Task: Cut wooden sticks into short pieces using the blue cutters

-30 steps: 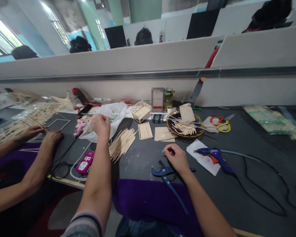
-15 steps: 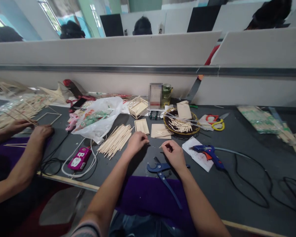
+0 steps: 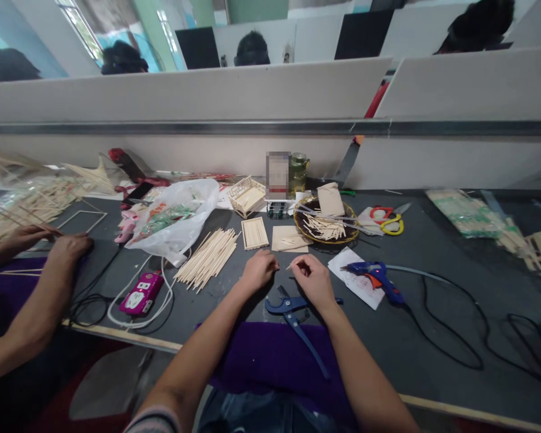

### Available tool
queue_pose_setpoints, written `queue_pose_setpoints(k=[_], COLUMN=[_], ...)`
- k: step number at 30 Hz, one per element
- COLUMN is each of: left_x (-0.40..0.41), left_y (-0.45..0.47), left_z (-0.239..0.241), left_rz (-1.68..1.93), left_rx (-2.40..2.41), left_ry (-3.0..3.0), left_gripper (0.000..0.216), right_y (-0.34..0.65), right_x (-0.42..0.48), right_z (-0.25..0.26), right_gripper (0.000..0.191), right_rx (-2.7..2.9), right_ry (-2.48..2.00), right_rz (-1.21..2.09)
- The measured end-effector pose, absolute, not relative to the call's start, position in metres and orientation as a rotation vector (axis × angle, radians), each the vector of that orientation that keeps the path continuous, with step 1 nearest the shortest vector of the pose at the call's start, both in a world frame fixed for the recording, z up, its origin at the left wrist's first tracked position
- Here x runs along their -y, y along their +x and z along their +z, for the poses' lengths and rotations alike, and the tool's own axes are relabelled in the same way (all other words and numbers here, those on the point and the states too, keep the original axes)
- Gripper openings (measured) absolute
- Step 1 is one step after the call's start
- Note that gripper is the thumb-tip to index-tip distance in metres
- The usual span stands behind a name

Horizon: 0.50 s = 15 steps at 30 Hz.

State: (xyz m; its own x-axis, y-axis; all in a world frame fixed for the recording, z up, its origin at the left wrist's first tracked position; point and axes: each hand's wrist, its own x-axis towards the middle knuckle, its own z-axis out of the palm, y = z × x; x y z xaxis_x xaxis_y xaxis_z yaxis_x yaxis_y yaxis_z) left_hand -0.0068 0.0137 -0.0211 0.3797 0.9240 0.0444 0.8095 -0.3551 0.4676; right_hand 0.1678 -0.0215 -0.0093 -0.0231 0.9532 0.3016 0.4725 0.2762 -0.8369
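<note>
My left hand (image 3: 258, 272) rests on the dark table with its fingers curled in a pinch; what they hold is too small to make out. A few centimetres to its right, my right hand (image 3: 312, 278) pinches a short thin wooden stick (image 3: 291, 264) whose tip points toward the left hand. Just below both hands lies a blue cutter (image 3: 288, 311). A loose pile of wooden sticks (image 3: 207, 258) lies left of my left hand. A small panel of glued sticks (image 3: 255, 233) and a flat wooden sheet (image 3: 289, 239) lie just beyond my hands.
A blue glue gun (image 3: 376, 278) rests on white paper at the right, its black cable (image 3: 451, 337) looping away. A basket (image 3: 327, 225), scissors (image 3: 388, 219), a plastic bag (image 3: 175, 219) and a pink power strip (image 3: 142, 293) are around. Another person's hands (image 3: 49, 243) work at the left.
My left hand came away from the plastic bag at the left and dropped down beside my right hand. The view shifted a little to the right.
</note>
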Motion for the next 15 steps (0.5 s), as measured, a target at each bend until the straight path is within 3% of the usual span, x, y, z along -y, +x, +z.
queue_pose_setpoints(k=[15], left_x=[-0.012], left_y=[-0.005], left_z=[-0.024], left_rz=[0.522], left_rx=[-1.436], left_ry=[2.370], left_gripper=[0.015], right_y=[0.167], right_x=[0.022], right_z=[-0.010], right_gripper=[0.016], right_rx=[1.652], right_ry=[-1.320], right_rz=[0.679])
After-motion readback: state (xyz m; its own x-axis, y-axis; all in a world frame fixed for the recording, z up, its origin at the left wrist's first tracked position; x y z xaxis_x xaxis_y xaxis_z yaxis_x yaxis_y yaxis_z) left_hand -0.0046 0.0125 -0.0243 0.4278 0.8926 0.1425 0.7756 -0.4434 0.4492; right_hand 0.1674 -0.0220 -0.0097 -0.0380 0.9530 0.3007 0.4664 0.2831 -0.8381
